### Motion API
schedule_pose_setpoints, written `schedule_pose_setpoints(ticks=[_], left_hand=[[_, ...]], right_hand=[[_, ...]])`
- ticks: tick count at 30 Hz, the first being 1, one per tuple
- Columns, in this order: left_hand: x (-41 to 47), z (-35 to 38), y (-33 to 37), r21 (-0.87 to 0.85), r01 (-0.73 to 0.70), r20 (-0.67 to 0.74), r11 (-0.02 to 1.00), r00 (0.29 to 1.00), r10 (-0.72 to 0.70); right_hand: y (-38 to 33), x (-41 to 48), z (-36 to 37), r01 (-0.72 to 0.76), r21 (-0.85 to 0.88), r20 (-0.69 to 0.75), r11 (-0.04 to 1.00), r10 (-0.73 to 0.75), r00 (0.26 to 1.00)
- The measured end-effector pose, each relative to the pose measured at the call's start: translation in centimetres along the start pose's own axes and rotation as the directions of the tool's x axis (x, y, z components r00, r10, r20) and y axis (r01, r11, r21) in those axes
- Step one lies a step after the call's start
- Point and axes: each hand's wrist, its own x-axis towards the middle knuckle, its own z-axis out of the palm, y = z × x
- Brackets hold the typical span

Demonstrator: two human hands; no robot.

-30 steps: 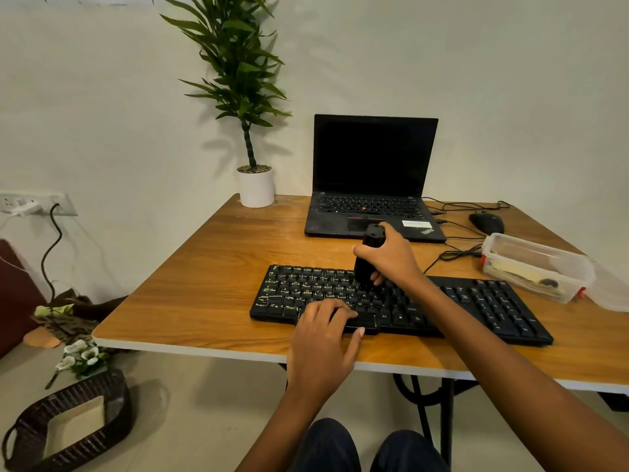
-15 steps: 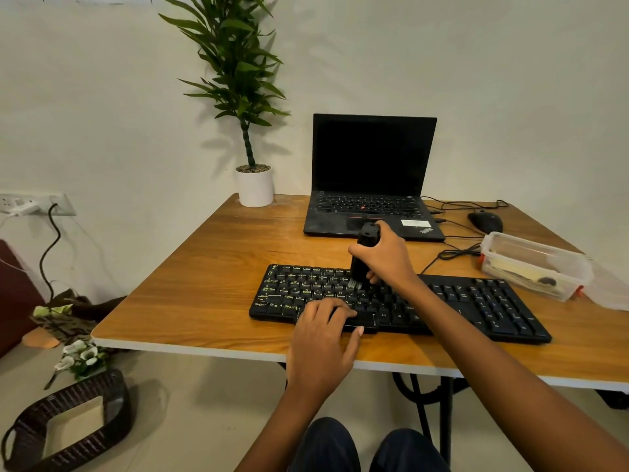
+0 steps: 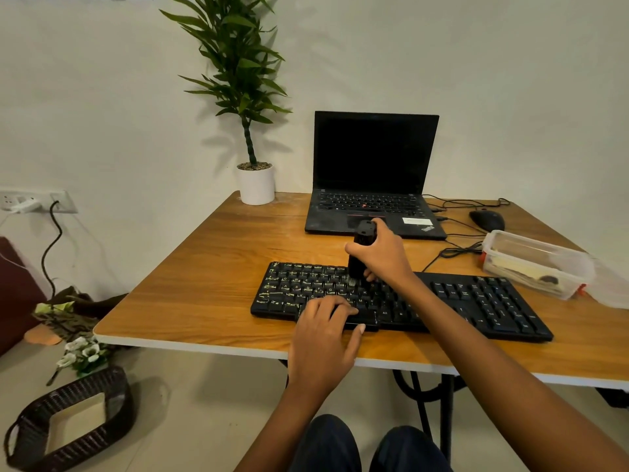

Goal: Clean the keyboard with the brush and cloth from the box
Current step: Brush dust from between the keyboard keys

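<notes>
The keyboard lies on the bench, before the laptop. A box sits right (mouse behind it), plant far left.

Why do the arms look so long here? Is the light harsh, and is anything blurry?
Head view: its wide-angle lens stretches the right forearm toward the corner; the light is soft, the plant throwing only a faint shadow on the wall; no glare on the dark laptop screen; keyboard legends read sharp, the brush bristles look slightly soft.
</notes>
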Motion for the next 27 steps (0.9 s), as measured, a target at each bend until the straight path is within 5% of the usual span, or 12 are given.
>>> schedule_pose_setpoints(ticks=[4, 7, 17, 20, 24, 27], left_hand=[[0.05, -0.03, 0.03, 0.007, -0.001, 0.001, 1.0, 1.0, 0.001], [0.04, -0.05, 0.0, 0.009, 0.003, 0.0, 1.0, 1.0, -0.003], [0.02, -0.15, 0.08, 0.01, 0.003, -0.007, 1.0, 1.0, -0.003], [0.06, -0.17, 0.1, 0.008, 0.005, -0.005, 1.0, 1.0, -0.005], [0.08, -0.17, 0.1, 0.009, 0.005, -0.002, 1.0, 1.0, -0.005], [0.12, -0.19, 0.12, 0.015, 0.006, 0.007, 1.0, 1.0, -0.006]], right_hand=[[0.07, -0.09, -0.1, -0.009, 0.02, 0.134, 1.0, 0.006, 0.991], [0.05, 0.04, -0.28, 0.009, -0.024, 0.04, 1.0, -0.008, 0.999], [0.03, 0.02, -0.3, 0.012, 0.031, 0.177, 0.999, -0.018, 0.984], [0.01, 0.03, -0.33, 0.012, 0.007, 0.101, 1.0, -0.013, 0.995], [-0.11, 0.11, -0.24, 0.012, 0.01, 0.187, 1.0, -0.014, 0.982], [-0.1, 0.24, -0.12, -0.002, -0.003, 0.053, 1.0, 0.002, 0.999]])
